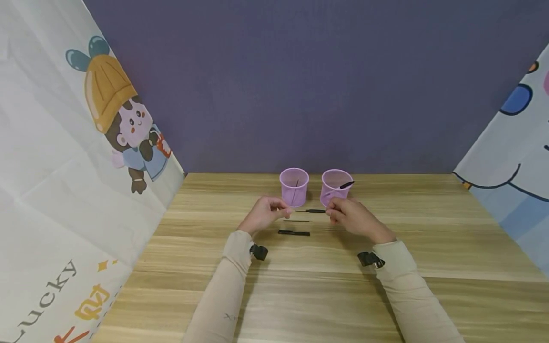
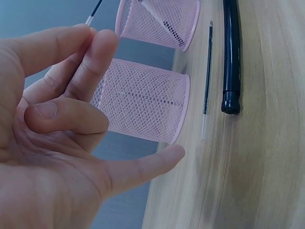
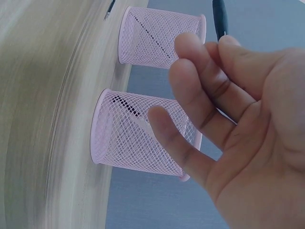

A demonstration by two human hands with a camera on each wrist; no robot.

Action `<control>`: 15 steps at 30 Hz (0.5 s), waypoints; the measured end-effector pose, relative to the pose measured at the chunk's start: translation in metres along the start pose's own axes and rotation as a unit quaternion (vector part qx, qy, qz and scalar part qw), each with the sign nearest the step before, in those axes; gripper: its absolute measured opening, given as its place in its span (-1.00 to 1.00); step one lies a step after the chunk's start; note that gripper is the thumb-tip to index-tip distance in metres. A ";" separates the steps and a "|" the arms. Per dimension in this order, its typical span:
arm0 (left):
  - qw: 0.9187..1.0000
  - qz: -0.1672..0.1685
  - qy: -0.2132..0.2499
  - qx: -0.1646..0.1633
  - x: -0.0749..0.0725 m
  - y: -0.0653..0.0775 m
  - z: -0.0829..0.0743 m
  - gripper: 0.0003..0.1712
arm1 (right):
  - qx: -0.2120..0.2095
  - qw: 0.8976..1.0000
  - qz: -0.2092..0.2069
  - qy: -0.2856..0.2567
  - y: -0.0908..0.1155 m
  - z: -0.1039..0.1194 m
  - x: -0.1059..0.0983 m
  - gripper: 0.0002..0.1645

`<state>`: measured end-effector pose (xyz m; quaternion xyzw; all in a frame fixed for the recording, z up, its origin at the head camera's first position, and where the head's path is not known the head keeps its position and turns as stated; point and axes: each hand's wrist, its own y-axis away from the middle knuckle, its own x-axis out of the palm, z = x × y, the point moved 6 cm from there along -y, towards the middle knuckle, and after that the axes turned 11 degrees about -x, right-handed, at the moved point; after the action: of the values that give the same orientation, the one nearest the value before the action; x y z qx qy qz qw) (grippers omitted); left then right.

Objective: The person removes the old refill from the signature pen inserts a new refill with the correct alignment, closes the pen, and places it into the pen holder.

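My left hand (image 1: 271,212) pinches the clear end of a thin pen refill (image 2: 95,12) between thumb and forefinger, its other fingers spread. The dark part of this refill runs right into a short black pen section (image 1: 316,211). My right hand (image 1: 353,216) pinches that section's far end between thumb and fingertips. Both hands are held in front of the two cups, with the pen parts level between them. Below them on the table lie another thin refill (image 1: 297,220) and a black capped pen barrel (image 1: 293,233), side by side.
Two pink mesh cups stand near the table's back edge. The left cup (image 1: 288,183) holds a thin dark refill (image 1: 295,190); the right cup (image 1: 329,178) holds a pen (image 1: 347,184) with a black end leaning over its rim. A dark wall rises behind the wooden table (image 1: 317,295).
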<state>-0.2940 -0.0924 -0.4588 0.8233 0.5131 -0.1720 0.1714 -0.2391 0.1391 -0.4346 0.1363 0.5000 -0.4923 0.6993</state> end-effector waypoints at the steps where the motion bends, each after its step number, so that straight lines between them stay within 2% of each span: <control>1: 1.000 0.000 -0.001 0.003 0.000 0.000 0.000 -0.88 | -0.002 1.000 0.001 0.000 0.000 0.000 0.000 -0.80; 15: 1.000 -0.001 -0.022 0.019 0.003 -0.002 -0.002 -0.84 | -0.003 1.000 0.001 0.007 0.000 -0.001 -0.001 -0.80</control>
<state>-0.2945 -0.0881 -0.4592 0.8219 0.5067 -0.2001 0.1667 -0.2400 0.1406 -0.4342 0.1380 0.5063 -0.4891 0.6967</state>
